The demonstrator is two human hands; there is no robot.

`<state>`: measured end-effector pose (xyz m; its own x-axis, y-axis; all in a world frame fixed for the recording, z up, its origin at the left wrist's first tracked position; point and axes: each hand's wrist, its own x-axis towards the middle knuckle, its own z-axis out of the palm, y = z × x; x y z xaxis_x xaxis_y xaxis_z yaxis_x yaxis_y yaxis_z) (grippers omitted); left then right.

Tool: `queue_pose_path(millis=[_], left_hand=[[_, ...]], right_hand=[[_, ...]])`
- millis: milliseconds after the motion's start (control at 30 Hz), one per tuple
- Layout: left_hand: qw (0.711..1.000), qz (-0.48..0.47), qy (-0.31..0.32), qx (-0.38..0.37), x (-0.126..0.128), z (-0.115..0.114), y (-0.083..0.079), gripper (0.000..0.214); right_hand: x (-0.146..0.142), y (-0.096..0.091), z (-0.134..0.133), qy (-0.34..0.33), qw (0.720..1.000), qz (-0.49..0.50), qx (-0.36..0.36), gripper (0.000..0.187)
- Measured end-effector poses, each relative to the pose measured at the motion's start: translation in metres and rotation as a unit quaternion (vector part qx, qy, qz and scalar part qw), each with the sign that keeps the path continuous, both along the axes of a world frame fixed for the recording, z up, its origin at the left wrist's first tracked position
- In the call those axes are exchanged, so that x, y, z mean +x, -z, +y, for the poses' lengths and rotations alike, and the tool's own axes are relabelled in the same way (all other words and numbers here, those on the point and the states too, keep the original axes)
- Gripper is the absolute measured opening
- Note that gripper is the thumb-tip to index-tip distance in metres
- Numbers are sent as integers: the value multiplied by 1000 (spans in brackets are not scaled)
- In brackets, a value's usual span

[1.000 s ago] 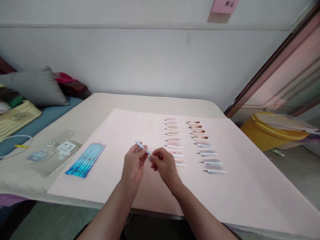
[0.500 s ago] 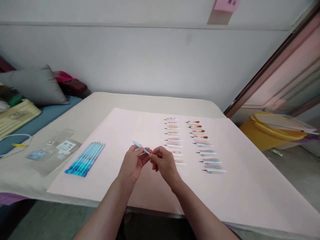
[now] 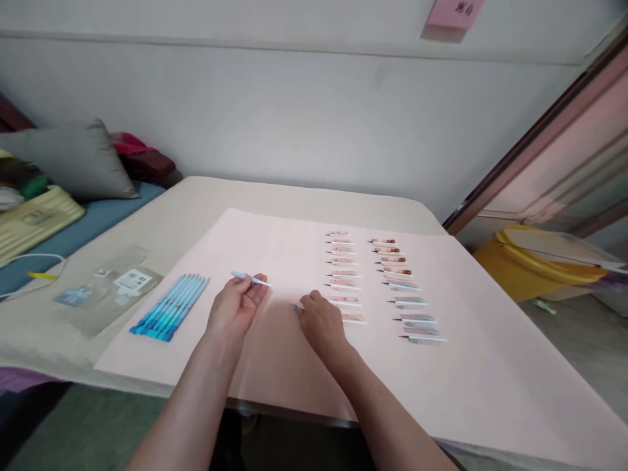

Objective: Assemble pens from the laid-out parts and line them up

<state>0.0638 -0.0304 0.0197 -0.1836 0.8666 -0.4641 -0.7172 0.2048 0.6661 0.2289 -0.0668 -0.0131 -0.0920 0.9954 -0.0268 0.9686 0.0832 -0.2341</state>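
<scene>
My left hand (image 3: 238, 304) is closed round a light blue pen (image 3: 249, 279), whose white end points right past the fingertips. A little above the pink sheet, my right hand (image 3: 321, 320) is pinched shut; a small greyish tip (image 3: 296, 309) pokes out at its left side, the rest hidden by the fingers. Just beyond the right hand runs a column of pinkish patterned pen parts (image 3: 343, 273) with thin white, dark-tipped sticks. Farther right lies a second column of brown and grey patterned pen parts (image 3: 415, 302). Several blue pens (image 3: 171, 307) lie side by side left of my left hand.
A pink sheet (image 3: 471, 379) covers much of the cream-covered table (image 3: 294, 190). Clear plastic wrappers (image 3: 112, 294) lie at the left. A grey cushion (image 3: 69, 160) sits beyond them, and a yellow bin (image 3: 520, 261) stands off the right side.
My hands have moved apart. The left hand has carried the blue pen leftward, while the right has come off it and lowered slightly beside the near end of the pinkish column.
</scene>
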Motion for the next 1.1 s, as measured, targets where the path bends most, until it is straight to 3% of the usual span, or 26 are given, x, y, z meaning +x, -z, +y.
queue_pose_path(millis=[367, 767, 1100], left_hand=[[1000, -30, -6, 1, 0, -2, -4, 14], [999, -43, -2, -10, 0, -4, -4, 13], [999, -46, -3, -5, -1, -4, -4, 12]], right_hand=[[-12, 8, 1, 6, 997, -61, -51, 21], [-23, 19, 11, 57, 987, 114, -98, 47], [-20, 23, 8, 48, 991, 85, -92, 43]])
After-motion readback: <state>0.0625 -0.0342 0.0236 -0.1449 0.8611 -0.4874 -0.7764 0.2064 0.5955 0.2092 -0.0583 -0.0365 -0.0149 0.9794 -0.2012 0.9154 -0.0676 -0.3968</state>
